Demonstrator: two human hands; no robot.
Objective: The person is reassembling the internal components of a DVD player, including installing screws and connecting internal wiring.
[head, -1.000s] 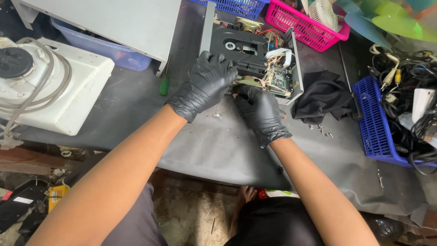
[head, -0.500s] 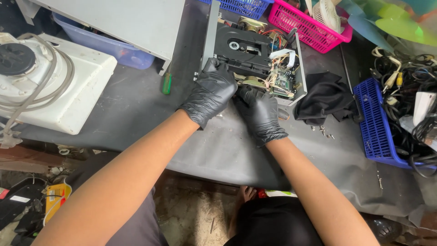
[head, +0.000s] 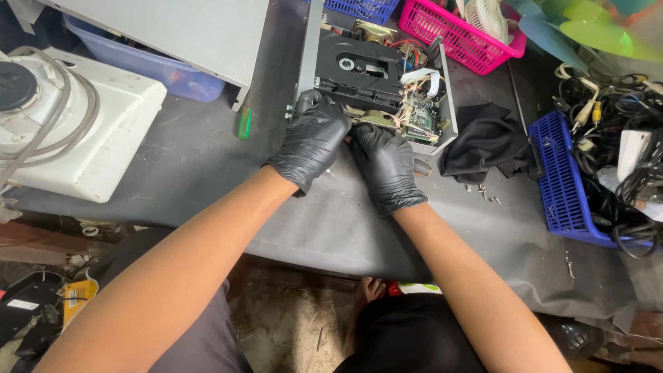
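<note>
Electronics repair workshop, informal. Evidence: opened disc player [head: 376, 79] with exposed circuit board [head: 420, 121] and wiring on a dark-covered workbench [head: 207, 159], plastic baskets [head: 456, 31] of parts, blue crate [head: 563, 179] of tangled cables [head: 615, 131], loose screws [head: 483, 192], white appliance [head: 62, 124] alongside.

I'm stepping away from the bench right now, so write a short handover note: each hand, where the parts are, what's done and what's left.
Left hand: black glove, pressed on the front left edge of the opened player; whether it has a grip on anything cannot be told.
Right hand: black glove, fingers at the front edge beside the circuit board; grip also hidden.
Parts: player on the grey mat, disc drive and wiring exposed. Green screwdriver lies left of it, loose screws and black cloth to the right.
Done: top cover is off.
Left: drive and board remain in the chassis.
</note>
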